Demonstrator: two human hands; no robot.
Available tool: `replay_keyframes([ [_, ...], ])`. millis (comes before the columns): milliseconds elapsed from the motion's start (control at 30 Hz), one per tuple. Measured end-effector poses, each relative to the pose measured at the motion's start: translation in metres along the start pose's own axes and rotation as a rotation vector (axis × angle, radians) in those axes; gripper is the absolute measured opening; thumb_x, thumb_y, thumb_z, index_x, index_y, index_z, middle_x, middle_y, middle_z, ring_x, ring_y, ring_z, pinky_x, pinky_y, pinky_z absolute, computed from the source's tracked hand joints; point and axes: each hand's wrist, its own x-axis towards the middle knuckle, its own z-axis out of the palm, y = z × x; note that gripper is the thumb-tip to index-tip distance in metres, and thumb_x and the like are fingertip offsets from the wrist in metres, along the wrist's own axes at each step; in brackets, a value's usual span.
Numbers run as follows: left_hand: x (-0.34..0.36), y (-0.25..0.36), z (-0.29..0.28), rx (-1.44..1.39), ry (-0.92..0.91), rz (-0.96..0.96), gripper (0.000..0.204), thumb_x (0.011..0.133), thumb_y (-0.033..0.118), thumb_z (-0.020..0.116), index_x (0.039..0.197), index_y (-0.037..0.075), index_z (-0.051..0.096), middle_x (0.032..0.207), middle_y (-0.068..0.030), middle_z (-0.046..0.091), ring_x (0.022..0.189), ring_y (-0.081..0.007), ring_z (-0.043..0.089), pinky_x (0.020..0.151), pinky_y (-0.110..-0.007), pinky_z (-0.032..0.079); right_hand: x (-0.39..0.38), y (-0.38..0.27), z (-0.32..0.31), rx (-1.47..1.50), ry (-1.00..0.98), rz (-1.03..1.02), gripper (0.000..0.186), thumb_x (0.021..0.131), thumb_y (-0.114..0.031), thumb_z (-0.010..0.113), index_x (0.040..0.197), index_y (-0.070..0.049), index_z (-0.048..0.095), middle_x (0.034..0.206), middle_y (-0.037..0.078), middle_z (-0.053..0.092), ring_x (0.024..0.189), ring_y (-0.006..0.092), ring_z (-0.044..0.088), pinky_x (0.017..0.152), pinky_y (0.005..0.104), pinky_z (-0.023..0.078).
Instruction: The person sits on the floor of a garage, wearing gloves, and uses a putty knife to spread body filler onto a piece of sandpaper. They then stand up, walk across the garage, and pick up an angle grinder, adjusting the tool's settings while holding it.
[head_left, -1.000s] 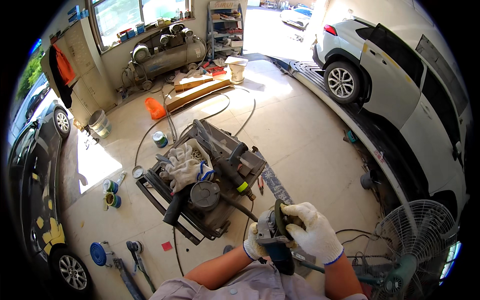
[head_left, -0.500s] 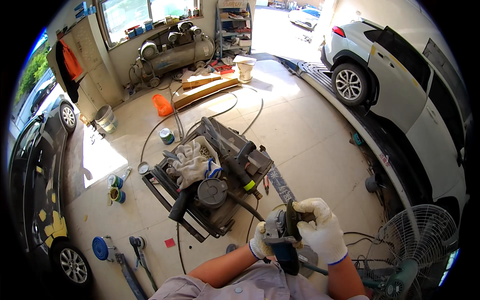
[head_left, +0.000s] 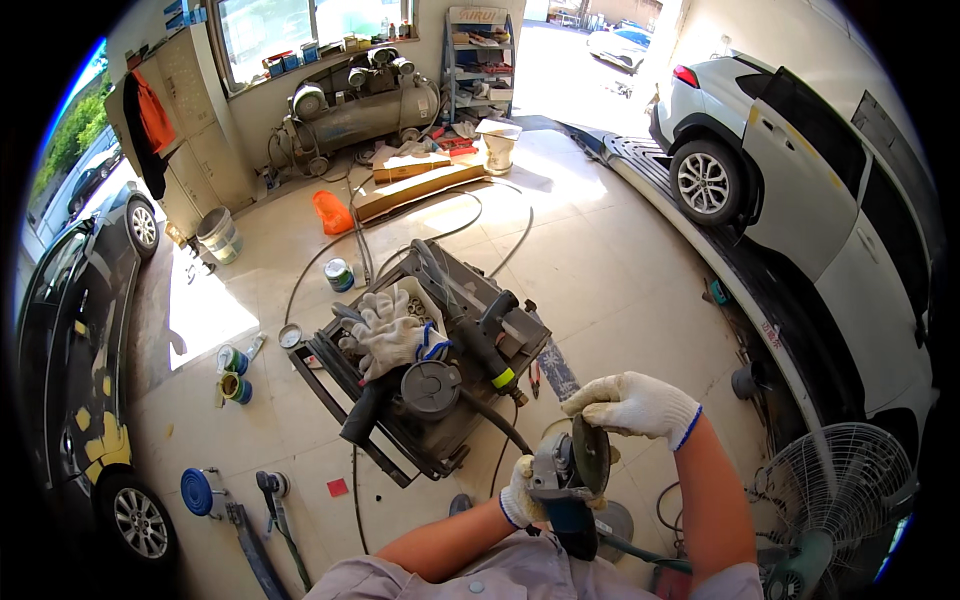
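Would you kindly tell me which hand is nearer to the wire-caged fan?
Right. The right hand, by the disc, is left of the fan, not touching it; the left hand, gripping the grinder, is farther left.

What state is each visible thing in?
Angle grinder: held in gloved left hand, disc fitted.
Right hand: gloved, at the disc's upper edge.
Spare gloves: unworn, on the stand.
White car: parked on platform.
Dark car: parked, yellow-patched.
Fan: standing; running or not, unclear.
Bucket: upright.
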Motion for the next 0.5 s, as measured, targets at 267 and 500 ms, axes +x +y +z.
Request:
replay_keyframes([
  [267,-0.014,0.004,-0.006,0.292,0.101,0.052,0.07,0.104,0.051,0.049,0.159,0.007,0.044,0.157,-0.0228,0.052,0.132,-0.0418,0.062,0.111,-0.061,0.05,0.041,0.023,-0.022,0.412,-0.305,-0.064,0.017,0.099,-0.018,0.073,0.103,-0.001,0.072,0.07,0.001,0.063,0.052,0.0067,0.05,0.046,0.0225,0.038],
  [500,-0.033,0.01,-0.032,-0.104,-0.046,0.103,0.09,0.095,0.065,0.059,0.162,0.008,0.04,0.165,-0.019,0.044,0.134,-0.0393,0.061,0.115,-0.061,0.046,0.1,0.013,0.002,0.647,0.353,-0.087,0.016,0.103,-0.02,0.065,0.098,-0.005,0.066,0.07,-0.001,0.058,0.051,0.0072,0.05,0.045,0.0236,0.039],
])
